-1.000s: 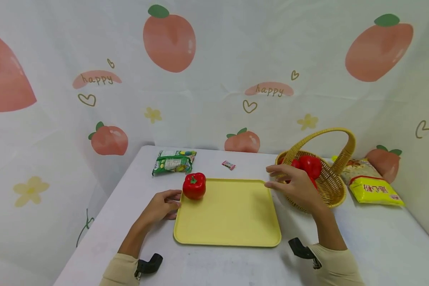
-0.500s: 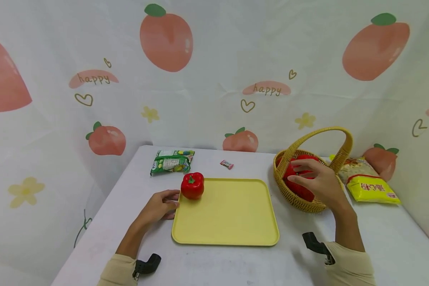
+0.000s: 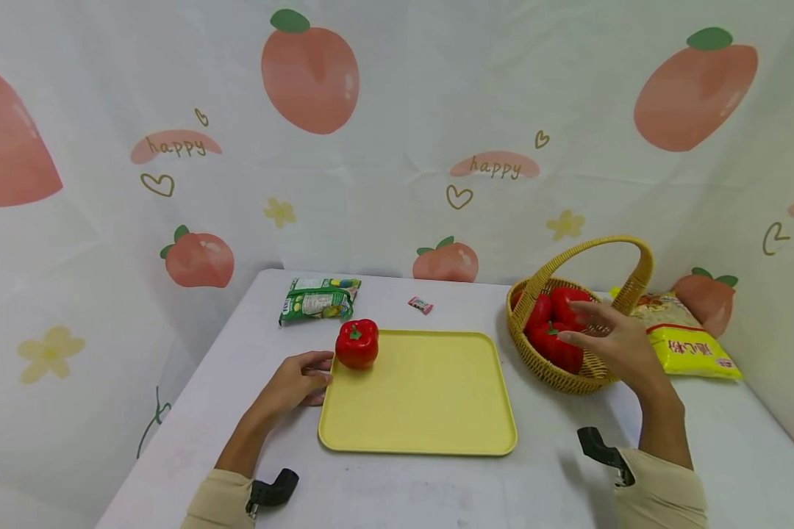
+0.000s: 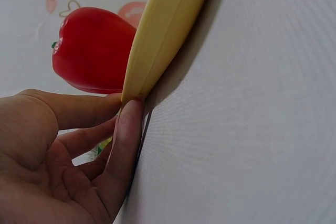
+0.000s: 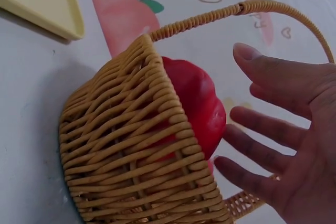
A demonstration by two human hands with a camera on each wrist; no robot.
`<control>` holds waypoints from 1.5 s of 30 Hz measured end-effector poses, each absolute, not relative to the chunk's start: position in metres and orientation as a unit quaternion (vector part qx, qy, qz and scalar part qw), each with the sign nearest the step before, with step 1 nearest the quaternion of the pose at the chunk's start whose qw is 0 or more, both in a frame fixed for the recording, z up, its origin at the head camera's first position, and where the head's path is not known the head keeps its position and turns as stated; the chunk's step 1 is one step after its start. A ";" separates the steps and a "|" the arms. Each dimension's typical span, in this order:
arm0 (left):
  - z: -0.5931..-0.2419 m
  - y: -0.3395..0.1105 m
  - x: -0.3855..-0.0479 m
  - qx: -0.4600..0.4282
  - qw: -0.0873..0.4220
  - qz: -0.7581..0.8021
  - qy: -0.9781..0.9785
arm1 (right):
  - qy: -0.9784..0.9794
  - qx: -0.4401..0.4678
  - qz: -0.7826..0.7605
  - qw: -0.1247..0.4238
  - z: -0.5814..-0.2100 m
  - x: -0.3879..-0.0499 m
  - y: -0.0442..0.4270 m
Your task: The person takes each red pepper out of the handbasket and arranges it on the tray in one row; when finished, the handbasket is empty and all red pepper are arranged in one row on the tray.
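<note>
At the left edge of the yellow tray (image 3: 423, 400), my left hand (image 3: 290, 383) pinches the rim between thumb and fingers, as the left wrist view shows. A red bell pepper (image 3: 357, 345) stands on the tray's far left corner, close to that hand. My right hand (image 3: 618, 342) is spread over the right side of a wicker basket (image 3: 548, 373), holding nothing. Inside the basket lie several red peppers (image 3: 557, 348). In the right wrist view a pepper (image 5: 197, 106) bulges above the basket rim, near my outstretched fingers (image 5: 254, 148).
A green snack bag (image 3: 319, 300) lies behind the tray on the left, and a small pink wrapped sweet (image 3: 420, 305) behind its middle. Right of the basket leans a yellow and clear food packet (image 3: 691, 345). The basket's tall handle (image 3: 589, 246) arches above it.
My right hand has moved rightward across the basket, uncovering the peppers at its left side. The left hand stays on the tray's edge, and the pepper on the tray has not moved.
</note>
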State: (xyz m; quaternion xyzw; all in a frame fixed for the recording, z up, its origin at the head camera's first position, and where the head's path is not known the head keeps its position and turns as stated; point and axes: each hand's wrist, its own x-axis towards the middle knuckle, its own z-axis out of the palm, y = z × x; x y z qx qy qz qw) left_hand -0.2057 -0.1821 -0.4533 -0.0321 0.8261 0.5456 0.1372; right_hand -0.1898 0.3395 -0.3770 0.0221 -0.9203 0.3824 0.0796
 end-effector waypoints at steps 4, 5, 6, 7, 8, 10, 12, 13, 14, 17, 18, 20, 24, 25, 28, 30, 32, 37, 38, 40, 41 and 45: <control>-0.453 -0.182 -0.206 -0.031 0.136 0.544 0.828 | -0.924 0.005 0.381 0.031 -0.379 -0.193 0.340; -0.453 -0.182 -0.206 -0.031 0.135 0.544 0.828 | -0.925 0.001 0.381 0.019 -0.380 -0.194 0.340; -0.452 -0.182 -0.206 -0.032 0.135 0.544 0.828 | -0.925 -0.002 0.379 0.007 -0.381 -0.195 0.340; -0.452 -0.182 -0.206 -0.032 0.136 0.544 0.827 | -0.926 -0.007 0.376 -0.002 -0.381 -0.196 0.340; -0.452 -0.182 -0.206 -0.031 0.136 0.544 0.827 | -0.928 -0.010 0.372 -0.013 -0.382 -0.197 0.339; -0.452 -0.182 -0.206 -0.032 0.137 0.544 0.827 | -0.933 -0.013 0.358 -0.025 -0.384 -0.198 0.340; -0.452 -0.182 -0.205 -0.032 0.137 0.545 0.827 | -0.936 -0.015 0.349 -0.032 -0.385 -0.199 0.339; -0.452 -0.182 -0.205 -0.032 0.137 0.544 0.827 | -0.938 -0.016 0.346 -0.033 -0.385 -0.199 0.339; -0.452 -0.182 -0.205 -0.033 0.136 0.544 0.827 | -0.939 -0.014 0.341 -0.033 -0.386 -0.199 0.339; -0.452 -0.182 -0.205 -0.034 0.136 0.545 0.827 | -0.941 -0.014 0.336 -0.036 -0.386 -0.200 0.339; -0.452 -0.182 -0.205 -0.034 0.136 0.545 0.827 | -0.941 -0.015 0.335 -0.039 -0.386 -0.200 0.339; -0.453 -0.182 -0.206 -0.033 0.136 0.545 0.827 | -0.942 -0.016 0.333 -0.046 -0.386 -0.200 0.339; -0.453 -0.182 -0.206 -0.031 0.136 0.545 0.827 | -0.940 -0.020 0.336 -0.062 -0.386 -0.200 0.339; -0.453 -0.182 -0.206 -0.031 0.136 0.545 0.826 | -0.939 -0.020 0.336 -0.062 -0.386 -0.200 0.339; -0.453 -0.182 -0.206 -0.032 0.137 0.544 0.827 | -0.941 -0.016 0.333 -0.060 -0.387 -0.201 0.339; -0.453 -0.182 -0.206 -0.032 0.137 0.543 0.828 | -0.943 -0.011 0.329 -0.056 -0.387 -0.201 0.338; -0.453 -0.181 -0.206 -0.032 0.137 0.542 0.828 | -0.944 -0.007 0.325 -0.053 -0.388 -0.201 0.338; -0.453 -0.181 -0.206 -0.031 0.136 0.542 0.829 | -0.944 0.001 0.326 -0.049 -0.389 -0.201 0.339; -0.453 -0.181 -0.206 -0.031 0.136 0.542 0.828 | -0.943 0.002 0.329 -0.050 -0.389 -0.201 0.339; -0.453 -0.181 -0.206 -0.031 0.136 0.543 0.828 | -0.942 -0.001 0.332 -0.054 -0.388 -0.201 0.339; -0.453 -0.181 -0.206 -0.031 0.136 0.544 0.828 | -0.941 -0.004 0.332 -0.057 -0.388 -0.201 0.340; -0.453 -0.181 -0.205 -0.034 0.135 0.545 0.827 | -0.940 -0.013 0.337 -0.058 -0.385 -0.200 0.340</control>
